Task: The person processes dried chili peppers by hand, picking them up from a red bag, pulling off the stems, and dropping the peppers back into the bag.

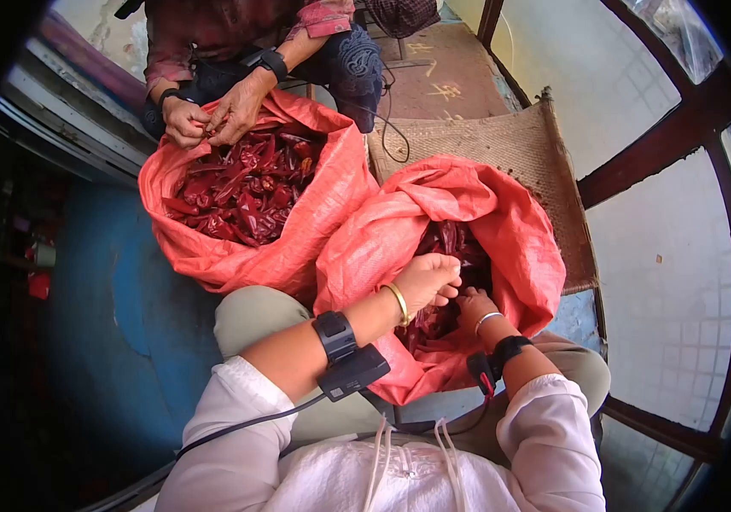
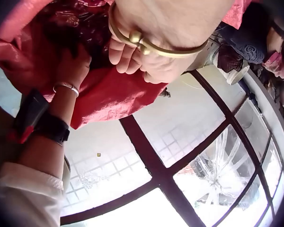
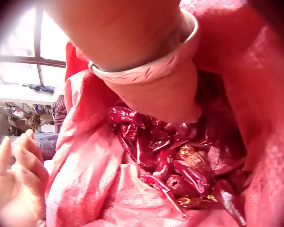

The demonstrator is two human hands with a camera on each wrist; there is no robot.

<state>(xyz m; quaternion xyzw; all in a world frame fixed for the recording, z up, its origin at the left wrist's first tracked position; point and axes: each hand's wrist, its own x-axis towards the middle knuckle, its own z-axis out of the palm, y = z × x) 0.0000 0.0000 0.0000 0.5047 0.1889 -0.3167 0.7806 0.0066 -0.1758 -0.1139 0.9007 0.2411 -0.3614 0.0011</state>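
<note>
Dried red chili peppers (image 3: pixel 194 175) fill the near red woven sack (image 1: pixel 519 230), which stands open between the person's knees. Over its mouth hovers the left hand (image 1: pixel 428 282), a gold bangle at its wrist. Its fingers are loosely bent and nothing shows in them, also in the right wrist view, where the left hand (image 3: pixel 21 177) appears beside the sack. The right hand (image 1: pixel 474 309), with a silver bangle, reaches down into the sack among the peppers. Its fingertips are hidden there, so I cannot tell whether they grip a pepper.
A second red sack (image 1: pixel 250 264) of dried chili peppers (image 1: pixel 250 183) stands at the far left, touching the near one. Behind it sits another person, both hands (image 1: pixel 216 115) together over its rim. A woven mat (image 1: pixel 459 141) lies beyond; framed window panes (image 1: pixel 664 282) line the right side.
</note>
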